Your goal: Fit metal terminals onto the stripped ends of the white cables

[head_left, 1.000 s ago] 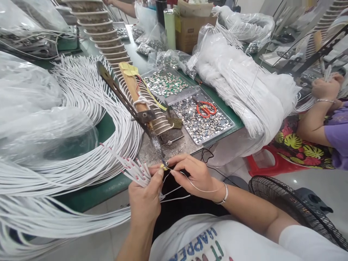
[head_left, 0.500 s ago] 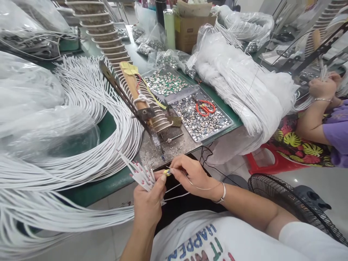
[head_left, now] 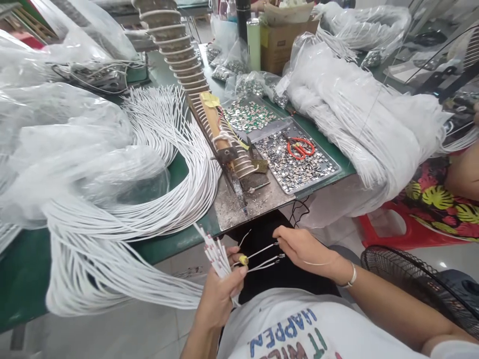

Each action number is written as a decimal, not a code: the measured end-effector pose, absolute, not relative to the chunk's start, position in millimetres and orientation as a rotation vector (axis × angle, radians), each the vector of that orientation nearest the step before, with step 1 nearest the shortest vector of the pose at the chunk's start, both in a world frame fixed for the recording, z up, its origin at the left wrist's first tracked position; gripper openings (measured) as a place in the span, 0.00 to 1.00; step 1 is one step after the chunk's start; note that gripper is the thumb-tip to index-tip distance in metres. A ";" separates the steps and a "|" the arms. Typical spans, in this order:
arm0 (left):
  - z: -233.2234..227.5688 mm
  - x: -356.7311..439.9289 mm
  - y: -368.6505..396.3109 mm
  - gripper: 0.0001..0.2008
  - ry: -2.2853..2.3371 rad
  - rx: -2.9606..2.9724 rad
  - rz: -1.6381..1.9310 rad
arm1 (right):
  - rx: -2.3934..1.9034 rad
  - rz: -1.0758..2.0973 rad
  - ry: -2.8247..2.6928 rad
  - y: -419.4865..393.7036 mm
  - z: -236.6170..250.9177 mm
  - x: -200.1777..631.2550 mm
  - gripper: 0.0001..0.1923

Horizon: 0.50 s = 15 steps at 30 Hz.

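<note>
The left hand (head_left: 220, 289) is clamping a fanned bundle of white wires (head_left: 215, 254), thumb pressing a small yellow piece (head_left: 243, 260) just beside the bundle's tips. The right hand (head_left: 303, 248) is pinching two thin leads (head_left: 266, 257) running from that piece, palm down, wrist level. Judged step: fitting a lead end. The next move likely calls for steady alignment near the soldering iron (head_left: 234, 182) above the grip.

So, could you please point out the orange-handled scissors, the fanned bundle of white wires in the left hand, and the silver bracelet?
Orange-handled scissors (head_left: 300, 148), head view, on the handle loops.
Fanned bundle of white wires (head_left: 216, 255), head view, on the red-marked ends above the left hand (head_left: 221, 289).
Silver bracelet (head_left: 352, 277), head view, on the band at the right wrist.
</note>
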<state>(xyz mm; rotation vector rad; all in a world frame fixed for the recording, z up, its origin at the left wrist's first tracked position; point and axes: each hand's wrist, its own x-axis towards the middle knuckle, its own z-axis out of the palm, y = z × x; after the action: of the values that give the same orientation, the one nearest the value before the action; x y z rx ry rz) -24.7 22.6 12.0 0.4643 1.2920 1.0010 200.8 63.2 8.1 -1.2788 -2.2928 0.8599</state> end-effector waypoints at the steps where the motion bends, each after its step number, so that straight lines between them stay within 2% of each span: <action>1: 12.4 -18.8 21.1 0.27 1.305 0.486 0.956 | -1.196 0.896 -2.236 61.9 10.5 194.9 0.09; 4: 12.8 -5.3 20.5 0.24 1.338 0.582 0.878 | -0.954 0.991 -2.106 59.7 18.1 171.0 0.12; 9: 13.1 -0.1 23.9 0.13 1.400 0.826 0.849 | -0.907 1.067 -2.034 59.9 23.1 144.6 0.06; 12: 11.0 1.5 23.0 0.12 1.429 0.865 0.871 | -0.952 1.193 -1.961 59.4 21.5 142.7 0.03; 15: 7.3 4.0 20.9 0.16 1.506 0.869 0.889 | -0.971 1.390 -1.849 58.8 19.3 145.2 0.04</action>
<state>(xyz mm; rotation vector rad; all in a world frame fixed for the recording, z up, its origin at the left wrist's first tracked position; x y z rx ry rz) 4.0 20.9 7.3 0.8695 1.5055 0.8894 145.2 58.8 19.3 -0.9710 -1.8491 1.3904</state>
